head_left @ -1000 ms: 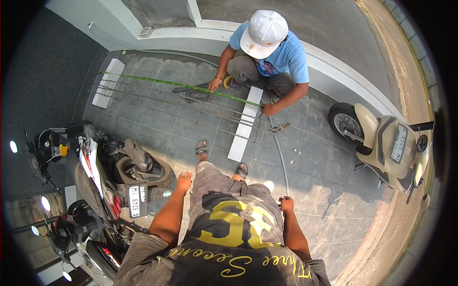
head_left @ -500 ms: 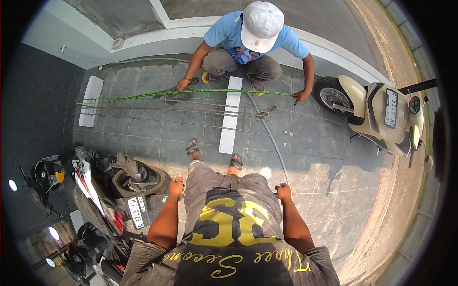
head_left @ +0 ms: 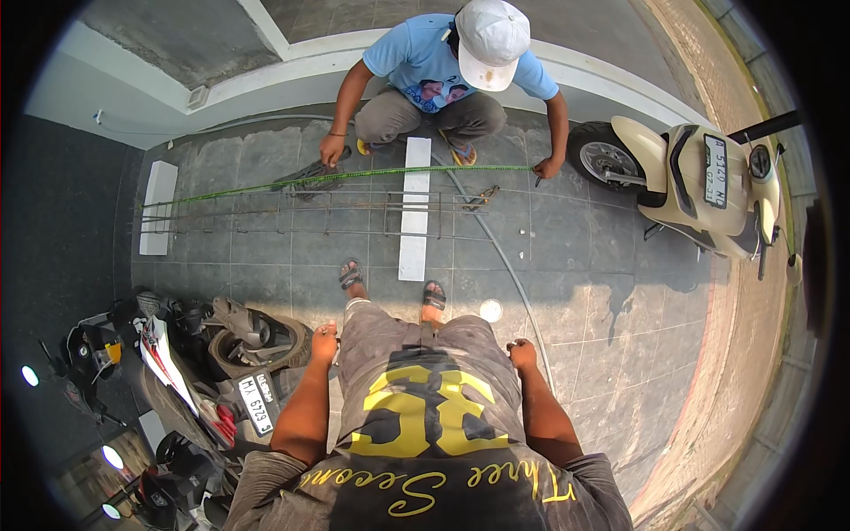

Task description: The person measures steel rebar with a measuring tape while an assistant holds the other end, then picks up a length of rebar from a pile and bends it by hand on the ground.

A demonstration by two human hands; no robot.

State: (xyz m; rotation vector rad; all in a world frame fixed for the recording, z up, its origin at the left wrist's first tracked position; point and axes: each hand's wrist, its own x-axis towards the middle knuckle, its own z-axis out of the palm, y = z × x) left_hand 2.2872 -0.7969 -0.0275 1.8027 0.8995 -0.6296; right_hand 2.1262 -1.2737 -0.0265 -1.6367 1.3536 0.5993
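My left hand (head_left: 325, 343) hangs beside my left thigh, its fingers curled closed; whatever may be inside is hidden. Beside my other thigh, my right hand (head_left: 522, 354) is also closed, with a small dark bit at the fingertips that I cannot make out. Neither hand touches the work in front. Beyond my feet lies a long, thin steel rebar cage (head_left: 336, 208), resting across two white blocks, a middle one (head_left: 413, 252) and a left one (head_left: 158, 190). A green tape measure (head_left: 372, 174) stretches along its far side.
A crouching co-worker (head_left: 434, 80) in a blue shirt and white cap holds the tape's right end. A cream scooter (head_left: 699, 177) stands right; a motorcycle (head_left: 168, 354) and a tyre (head_left: 266, 350) are near left. A grey hose (head_left: 509, 265) curves over the tiled floor.
The co-worker's hand on the picture's left has lifted off the tape and moved slightly left. The view has shifted a little. My hands stay closed at my sides.
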